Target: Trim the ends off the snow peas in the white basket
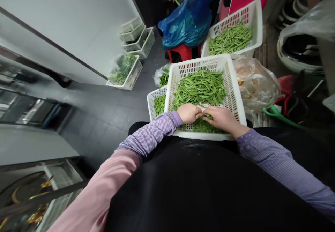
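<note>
L grip [189,113] pinched, hold unclear; R grip [220,118] on grn pod [208,116] | nr edge, wht bskt [236,89] | clr bag [258,85] by R edge; blue bag [187,24] past far edge | open flr [104,108] L

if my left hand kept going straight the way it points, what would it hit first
The left hand would likely meet the right hand first, at its fingers; whether they touch is hard to tell.

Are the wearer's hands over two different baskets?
No, the left hand and right hand meet above one white plastic basket holding green pea pods.
</note>
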Demonstrator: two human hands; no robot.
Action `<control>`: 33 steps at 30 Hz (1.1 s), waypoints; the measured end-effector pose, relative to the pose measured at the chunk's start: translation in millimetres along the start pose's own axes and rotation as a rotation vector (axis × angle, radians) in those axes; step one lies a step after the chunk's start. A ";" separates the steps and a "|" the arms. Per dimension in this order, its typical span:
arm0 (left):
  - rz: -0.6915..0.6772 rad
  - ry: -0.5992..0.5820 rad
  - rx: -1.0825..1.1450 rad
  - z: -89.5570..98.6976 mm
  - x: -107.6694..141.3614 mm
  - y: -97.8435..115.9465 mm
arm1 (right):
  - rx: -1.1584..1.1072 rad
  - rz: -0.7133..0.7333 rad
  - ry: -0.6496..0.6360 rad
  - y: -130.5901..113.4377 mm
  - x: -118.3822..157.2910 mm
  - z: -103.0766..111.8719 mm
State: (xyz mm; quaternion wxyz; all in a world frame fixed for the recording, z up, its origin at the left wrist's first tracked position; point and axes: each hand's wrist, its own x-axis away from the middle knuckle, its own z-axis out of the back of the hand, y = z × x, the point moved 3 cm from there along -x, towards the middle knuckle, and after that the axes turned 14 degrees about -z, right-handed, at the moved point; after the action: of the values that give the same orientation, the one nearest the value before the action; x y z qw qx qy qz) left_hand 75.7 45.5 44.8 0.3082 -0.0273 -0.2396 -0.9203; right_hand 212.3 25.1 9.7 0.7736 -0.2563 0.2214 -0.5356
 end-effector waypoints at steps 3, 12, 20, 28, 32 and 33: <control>0.022 0.290 0.101 0.6 -6.4 -6.2 | -0.387 -0.324 0.007 8.1 -4.8 -2.9; 0.248 -0.189 -0.004 -96.3 12.4 -60.0 | -1.437 -0.723 0.349 51.1 -10.5 29.6; 0.276 -0.233 -0.325 -81.0 -9.8 -88.4 | -1.363 -0.813 -0.021 38.0 -12.6 8.2; 0.114 -0.133 -0.227 -37.7 -2.0 -41.0 | -0.217 -0.466 -0.029 28.9 -16.2 -20.5; 0.131 0.066 0.114 -11.8 -5.2 -15.8 | -0.064 -0.281 -0.025 21.8 -12.1 -28.0; 0.163 0.105 0.253 -8.6 -4.1 -13.3 | -0.067 -0.269 -0.004 21.8 -11.0 -25.3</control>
State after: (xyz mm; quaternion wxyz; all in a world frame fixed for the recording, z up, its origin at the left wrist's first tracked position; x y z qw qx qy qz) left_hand 72.1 53.1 30.8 0.3950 0.0406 -0.3343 -0.8548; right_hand 208.7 37.9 -22.9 0.6863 -0.3103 0.2011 -0.6263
